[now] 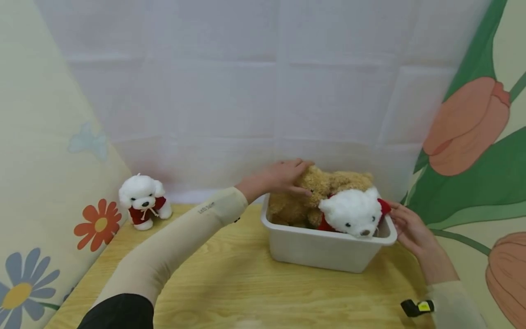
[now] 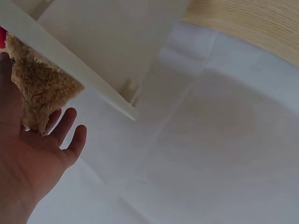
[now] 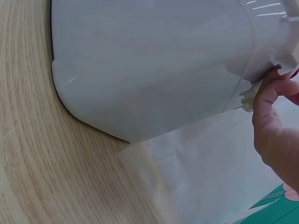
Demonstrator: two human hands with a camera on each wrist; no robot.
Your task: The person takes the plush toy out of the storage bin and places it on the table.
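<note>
On the pale wooden table point(image 1: 230, 278) we see a white plastic bin point(image 1: 324, 251) holding a tan plush teddy bear point(image 1: 320, 189) and a white plush bear with red clothing point(image 1: 351, 214), both poking above the rim; the left hand point(image 1: 283, 177) rests on the tan bear's head, fingers point(image 2: 70, 135) straight and spread, gripping nothing; the right hand point(image 1: 412, 230) touches the bin's right rim, fingers point(image 3: 268, 93) curled at its edge beside the white bear; well apart, at the table's far left, a small white plush dog in a red top point(image 1: 144, 201) stands upright against the white cloth backdrop point(image 1: 263, 91).
</note>
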